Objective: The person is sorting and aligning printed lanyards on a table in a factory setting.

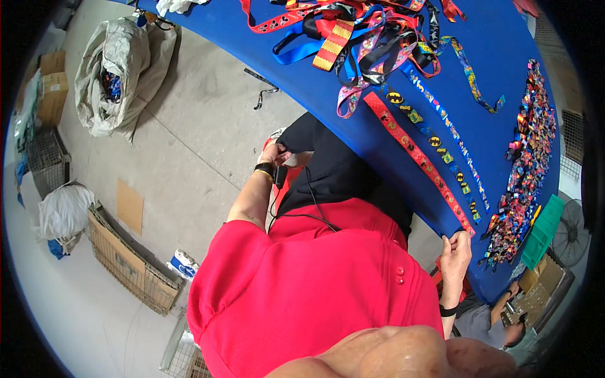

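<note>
At the near edge of the blue table (403,164), my right hand (456,251) pinches the near end of a red strap with printed figures (413,154). This strap lies stretched out flat across the tabletop. Alongside it lie a black, yellow and blue patterned strap (441,151) and a narrower blue and white one (450,129). My left hand (275,154) is down beside my knee in black trousers (328,160), its fingers curled together. What those fingers hold, if anything, is hidden.
Tangled straps (372,38) are heaped at the table's far side. A long pile of small colourful pieces (526,164) runs along the right, near a green tray (543,233) and a fan (569,227). A white sack (123,75) stands on the floor; another person (482,321) is lower right.
</note>
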Demonstrator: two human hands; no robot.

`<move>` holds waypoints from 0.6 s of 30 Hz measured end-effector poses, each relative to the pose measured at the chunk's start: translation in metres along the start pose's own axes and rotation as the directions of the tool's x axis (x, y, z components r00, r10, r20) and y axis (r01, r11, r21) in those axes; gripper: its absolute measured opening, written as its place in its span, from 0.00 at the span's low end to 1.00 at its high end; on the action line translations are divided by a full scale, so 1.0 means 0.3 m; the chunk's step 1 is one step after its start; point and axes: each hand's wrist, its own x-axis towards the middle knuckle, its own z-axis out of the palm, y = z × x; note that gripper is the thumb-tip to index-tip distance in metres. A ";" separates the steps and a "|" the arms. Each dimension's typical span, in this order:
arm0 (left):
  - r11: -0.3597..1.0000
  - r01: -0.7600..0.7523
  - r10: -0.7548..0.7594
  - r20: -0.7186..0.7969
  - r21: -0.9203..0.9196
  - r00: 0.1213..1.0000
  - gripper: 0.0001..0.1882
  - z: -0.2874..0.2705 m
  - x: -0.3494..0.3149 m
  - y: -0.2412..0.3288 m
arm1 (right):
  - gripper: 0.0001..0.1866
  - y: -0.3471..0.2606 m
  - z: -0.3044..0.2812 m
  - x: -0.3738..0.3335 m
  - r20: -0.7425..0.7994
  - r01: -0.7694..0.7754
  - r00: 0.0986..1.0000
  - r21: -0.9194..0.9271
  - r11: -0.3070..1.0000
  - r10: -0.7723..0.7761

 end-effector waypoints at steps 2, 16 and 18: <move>0.999 0.012 -0.012 0.005 -0.034 1.000 0.14 0.006 -0.007 0.011 | 0.16 -0.004 0.000 -0.001 0.006 -0.022 1.000 0.014 1.000 0.022; 0.999 0.009 -0.006 0.057 -0.049 0.998 0.15 0.039 -0.049 0.032 | 0.15 0.005 0.005 -0.009 -0.043 0.027 0.999 0.025 0.999 -0.026; 0.998 0.004 0.001 0.074 -0.061 0.997 0.15 0.036 -0.071 0.039 | 0.15 0.004 0.007 -0.008 -0.042 0.045 0.998 0.025 0.999 -0.043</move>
